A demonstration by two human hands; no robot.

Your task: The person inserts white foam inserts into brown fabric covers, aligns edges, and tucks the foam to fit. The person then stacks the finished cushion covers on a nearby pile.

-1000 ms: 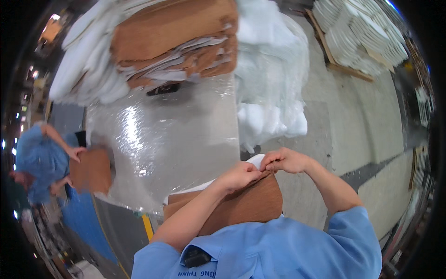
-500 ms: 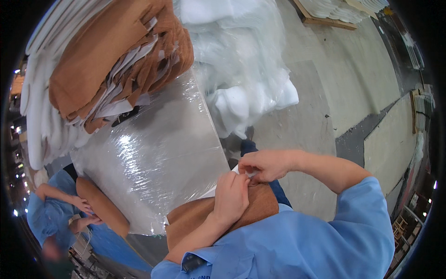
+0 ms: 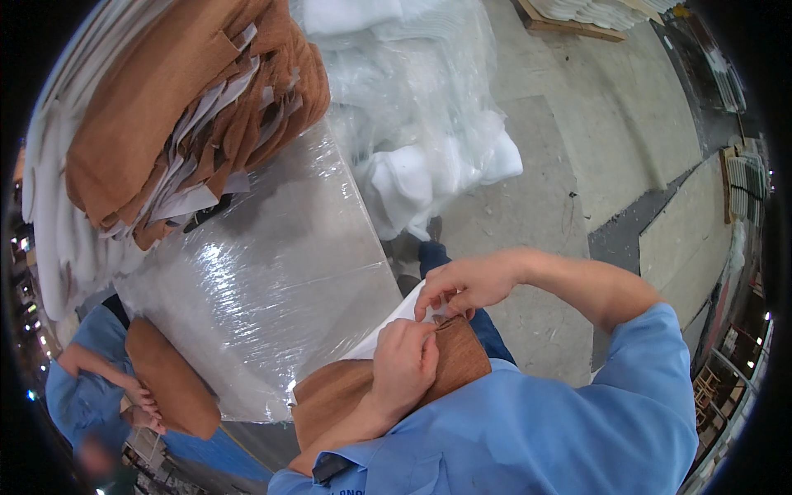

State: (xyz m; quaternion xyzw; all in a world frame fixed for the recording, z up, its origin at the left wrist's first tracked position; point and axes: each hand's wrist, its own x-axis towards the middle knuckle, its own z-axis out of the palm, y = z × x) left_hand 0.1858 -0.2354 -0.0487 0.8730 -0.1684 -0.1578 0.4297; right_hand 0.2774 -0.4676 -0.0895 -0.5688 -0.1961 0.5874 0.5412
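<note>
A brown fabric cover (image 3: 462,355) with a white inner side (image 3: 381,332) lies gathered against my body, at the near edge of the wrapped table. My left hand (image 3: 404,363) is closed on its upper edge, thumb along the fold. Just beyond, my right hand (image 3: 466,285) bends over the same edge with its fingertips at the white side and the brown rim. What exactly lies between those fingertips is partly hidden.
The plastic-wrapped tabletop (image 3: 272,272) carries a heap of brown covers (image 3: 190,107) beside stacked white padding (image 3: 58,206). Bagged white filling (image 3: 421,124) stands beyond. At left, a co-worker in blue (image 3: 91,355) holds a brown cushion-like piece (image 3: 172,379).
My right hand's fingers have spread slightly and shifted along the edge, showing more of the white side. The co-worker's brown piece has tilted. The whole view has shifted a little.
</note>
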